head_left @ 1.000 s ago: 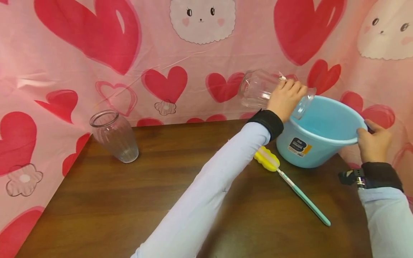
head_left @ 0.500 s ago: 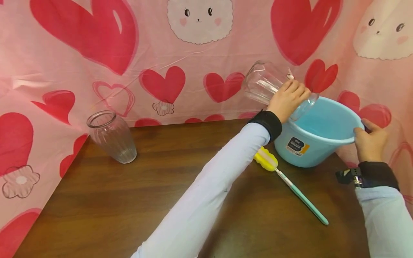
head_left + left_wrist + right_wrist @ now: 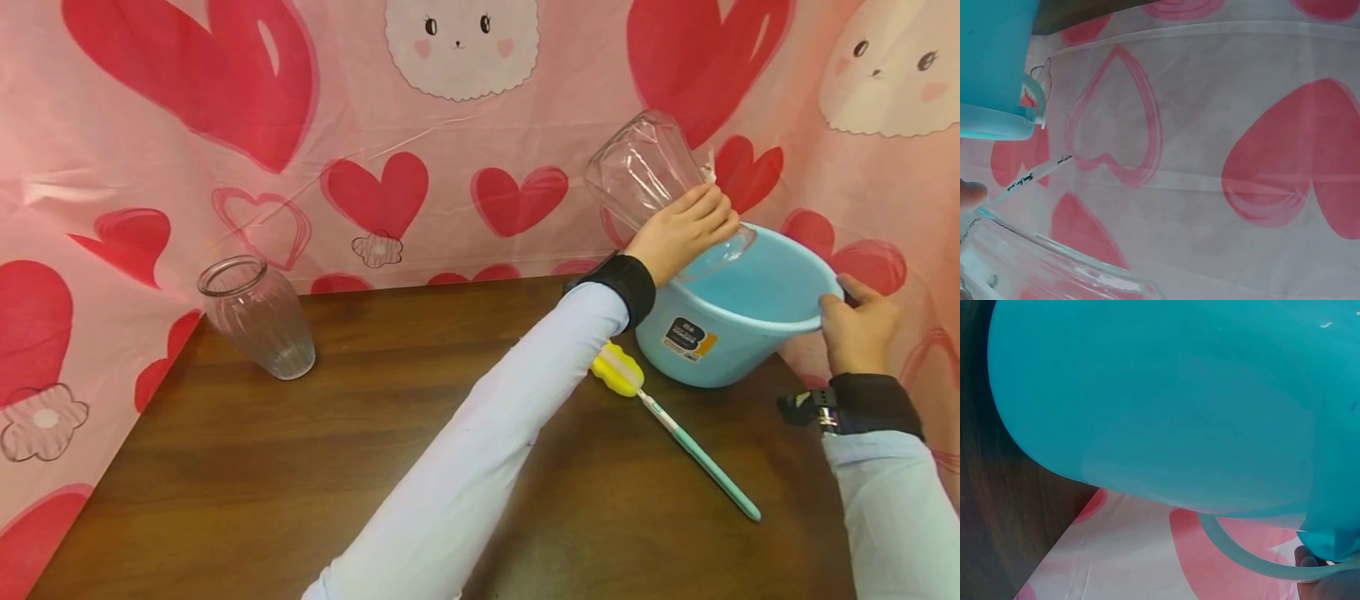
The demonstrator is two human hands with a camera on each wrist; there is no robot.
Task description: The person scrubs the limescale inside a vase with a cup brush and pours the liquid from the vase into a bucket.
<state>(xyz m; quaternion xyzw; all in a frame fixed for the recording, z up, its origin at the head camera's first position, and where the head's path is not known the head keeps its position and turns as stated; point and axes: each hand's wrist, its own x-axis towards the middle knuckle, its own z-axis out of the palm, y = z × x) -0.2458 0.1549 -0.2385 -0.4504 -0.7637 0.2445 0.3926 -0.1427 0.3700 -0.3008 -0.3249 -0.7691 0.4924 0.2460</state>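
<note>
In the head view my left hand [image 3: 686,229] grips a clear glass vase [image 3: 645,162] around its neck. The vase is tipped, base up to the left, with its mouth over the near left rim of a light blue bucket [image 3: 742,325]. A ribbon with dark lettering [image 3: 1029,178] hangs at the vase's neck in the left wrist view. My right hand [image 3: 862,325] holds the bucket's right rim, thumb on top. The right wrist view shows the bucket's side [image 3: 1160,406], its curved handle [image 3: 1254,565] and a bit of the fingers [image 3: 1329,584] at the rim.
A second, ribbed glass vase [image 3: 262,321] stands upright on the left of the wooden table [image 3: 337,467]. A sponge brush with a yellow head [image 3: 618,369] and green handle lies before the bucket. Pink heart-print cloth [image 3: 457,133] hangs behind the table.
My left hand has tilted the vase more steeply, raising its base while the mouth dips toward the bucket. The right hand keeps its hold on the rim.
</note>
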